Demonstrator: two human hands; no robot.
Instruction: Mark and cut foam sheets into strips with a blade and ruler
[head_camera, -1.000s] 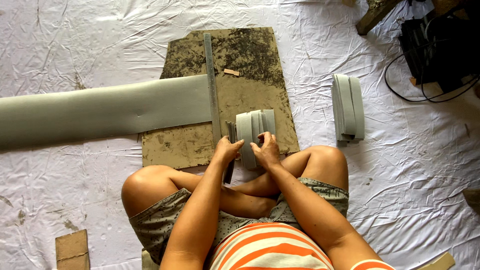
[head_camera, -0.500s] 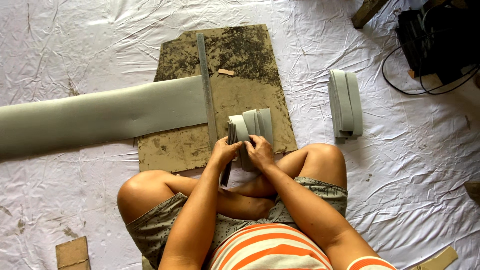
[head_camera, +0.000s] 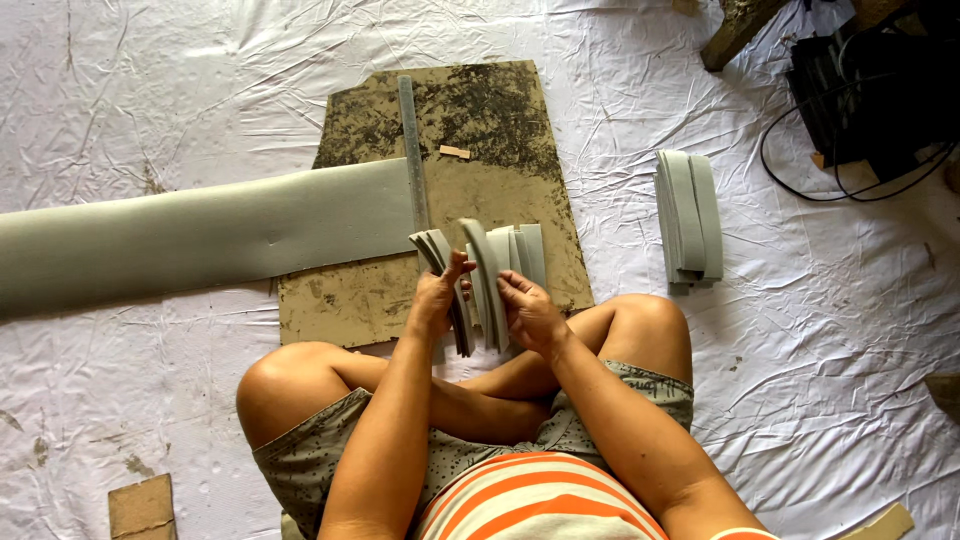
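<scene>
Left hand (head_camera: 437, 297) and right hand (head_camera: 527, 310) both clamped on a fanned bundle of grey foam strips (head_camera: 485, 270), held upright over the lap at the edge of a stained brown board (head_camera: 470, 120). Beyond: metal ruler (head_camera: 412, 150), long grey foam sheet (head_camera: 200, 240), second strip stack (head_camera: 688, 218) on wrinkled white floor cloth (head_camera: 150, 80).

The long grey foam sheet (head_camera: 200, 238) ran off the left edge, so its full length was not shown. The left hand (head_camera: 436, 298) and right hand (head_camera: 528, 312) covered the lower ends of the cut grey foam strips (head_camera: 490, 268); their count could not be told. The black box with cables (head_camera: 870, 85) was cut by the top and right edges. The small brown cardboard piece (head_camera: 142, 508) was clipped at the bottom. The person's torso was cropped below.
</scene>
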